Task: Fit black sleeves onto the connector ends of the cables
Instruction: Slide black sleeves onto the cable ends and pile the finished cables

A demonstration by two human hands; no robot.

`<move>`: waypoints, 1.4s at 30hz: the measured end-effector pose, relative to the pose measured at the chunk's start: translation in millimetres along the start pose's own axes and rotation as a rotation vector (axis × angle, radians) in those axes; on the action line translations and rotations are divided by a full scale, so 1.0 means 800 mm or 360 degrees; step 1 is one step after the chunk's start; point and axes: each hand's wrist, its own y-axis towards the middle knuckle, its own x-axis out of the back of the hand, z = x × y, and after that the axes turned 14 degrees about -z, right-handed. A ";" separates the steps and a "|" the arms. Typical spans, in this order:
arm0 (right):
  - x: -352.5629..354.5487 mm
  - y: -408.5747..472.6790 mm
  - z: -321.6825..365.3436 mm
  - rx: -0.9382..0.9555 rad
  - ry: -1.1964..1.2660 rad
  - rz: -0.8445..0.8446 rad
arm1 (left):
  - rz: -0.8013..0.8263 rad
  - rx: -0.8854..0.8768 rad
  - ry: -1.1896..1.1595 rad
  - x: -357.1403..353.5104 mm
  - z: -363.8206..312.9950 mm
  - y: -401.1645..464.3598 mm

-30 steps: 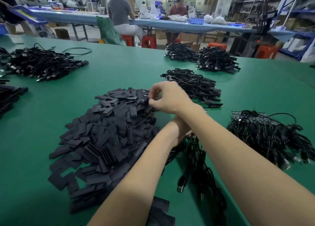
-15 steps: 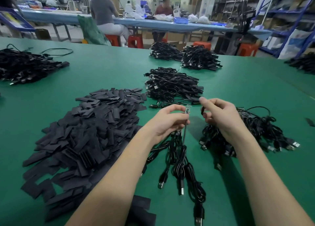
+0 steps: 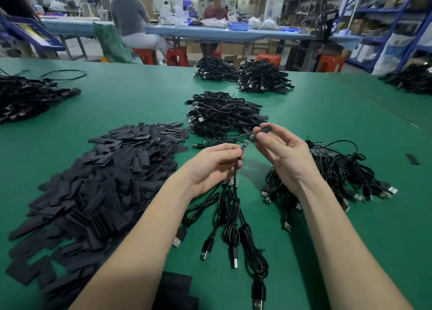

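While left hand (image 3: pixel 211 167) pinches a cable (image 3: pixel 236 176) and right hand (image 3: pixel 284 155) a sleeve (image 3: pixel 265 130), green table (image 3: pixel 140 99) holds cable heaps (image 3: pixel 224 118).

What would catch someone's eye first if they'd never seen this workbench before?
Probably the broad heap of flat black sleeves covering the left of the green table. Next, mid-table, the left hand pinching a thin black cable with a small circuit-board end, while the right hand holds one black sleeve just beside that end. Tangled black cable bundles lie behind them.
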 end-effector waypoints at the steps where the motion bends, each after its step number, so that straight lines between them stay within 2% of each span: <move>1: -0.001 0.000 -0.001 0.0011 -0.0006 -0.0005 | 0.0000 0.0006 -0.0005 0.001 -0.001 0.000; 11: -0.002 -0.003 -0.003 0.0010 -0.0048 0.0064 | 0.0097 -0.0056 0.0243 0.005 -0.007 -0.008; 17: 0.006 -0.005 0.004 -0.0112 -0.0328 0.0414 | 0.0225 -0.0097 0.0414 0.015 -0.016 -0.013; 19: 0.006 -0.006 0.002 -0.0126 -0.0349 0.0445 | 0.0199 -0.0105 0.0404 0.015 -0.016 -0.014; 23: 0.007 -0.003 0.002 -0.0163 -0.0261 0.0343 | 0.0112 -0.0242 0.0416 0.009 -0.011 -0.012; 29: 0.010 0.001 0.002 -0.0267 -0.0144 0.0084 | -0.0038 -0.0741 0.0938 0.002 -0.009 -0.004; 34: 0.011 0.003 0.002 -0.0353 -0.0098 0.0032 | -0.0055 -0.0793 0.0948 0.001 -0.009 -0.004; 42: 0.010 0.001 -0.002 -0.0321 -0.0114 0.0063 | -0.0048 -0.0905 0.0909 0.000 -0.005 -0.008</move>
